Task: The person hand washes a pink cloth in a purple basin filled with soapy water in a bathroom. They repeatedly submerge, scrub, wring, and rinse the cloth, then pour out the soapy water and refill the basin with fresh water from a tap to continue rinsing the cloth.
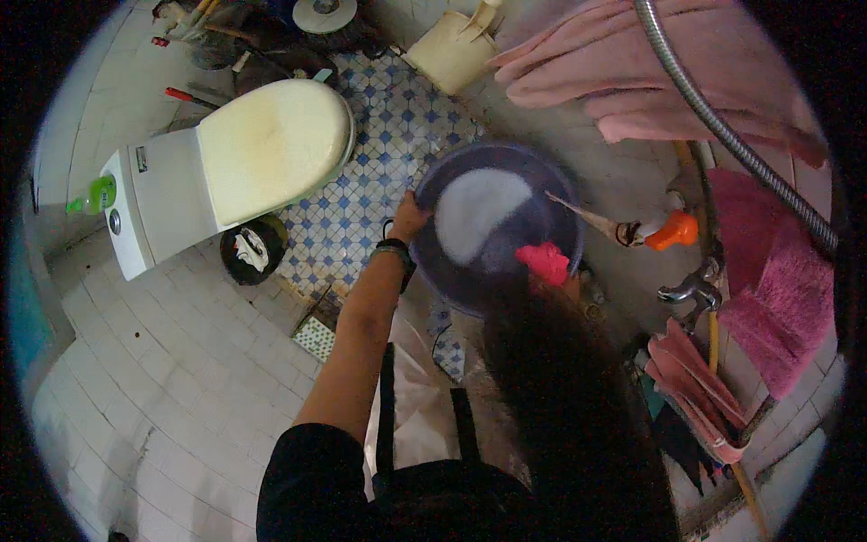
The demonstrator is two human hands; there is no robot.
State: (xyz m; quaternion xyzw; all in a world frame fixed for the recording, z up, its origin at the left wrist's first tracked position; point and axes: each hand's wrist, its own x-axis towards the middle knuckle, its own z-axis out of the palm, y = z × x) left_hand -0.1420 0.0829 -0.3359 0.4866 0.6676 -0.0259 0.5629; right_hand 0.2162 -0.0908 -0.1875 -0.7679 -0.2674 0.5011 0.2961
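A round purple-grey plastic basin (433,275) holds water with a white patch of suds (479,208). At its left rim, my left hand (411,219) is closed on the edge, with a dark band on the wrist. A bunched bright pink cloth (544,262) is at the basin's lower right, over the inner side of the rim. Just below it, a little of my right hand (567,287) shows, closed against the cloth. Dark hair hangs over my right forearm and hides most of that hand.
A white toilet (271,149) with its lid down stands left, a small black bin (255,250) beside it. Right of the basin are an orange-topped thing (673,231), a metal tap (694,291) and a shower hose (713,108). Pink towels (768,280) hang there; a cream dustpan (456,50) stands behind.
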